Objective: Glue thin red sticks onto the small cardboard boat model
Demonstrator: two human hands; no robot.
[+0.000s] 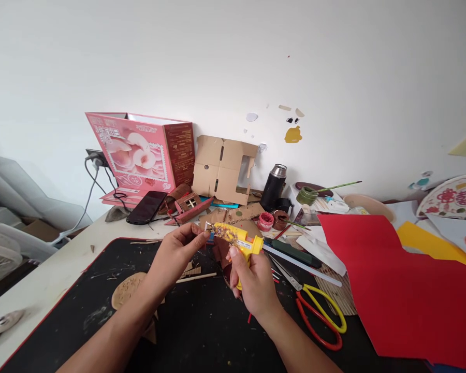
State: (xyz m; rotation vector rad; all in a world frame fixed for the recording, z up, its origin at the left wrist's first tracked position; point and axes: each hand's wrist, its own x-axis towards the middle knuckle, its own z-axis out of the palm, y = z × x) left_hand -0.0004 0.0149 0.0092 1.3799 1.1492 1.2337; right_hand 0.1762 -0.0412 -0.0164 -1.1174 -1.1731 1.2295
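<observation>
My right hand (252, 282) is wrapped round the handle of a yellow hot glue gun (233, 234), whose nozzle points left. A long whitish glue stick (303, 264) sticks out of its back end. Stains cover the front of the barrel. At the nozzle, my left hand (180, 248) is closed in a pinch; what lies between the fingertips is too small to make out. Below the hands is a black mat (194, 331), with a round brown cardboard piece (128, 290) partly behind my left forearm.
Scissors (318, 316) with red and yellow handles lie right of my right hand, beside red paper (404, 290). A black thermos (274, 186), paint jars (265, 221), a phone (146, 207), a small brown model house (188, 204) and a pink box (140, 155) stand or lie behind.
</observation>
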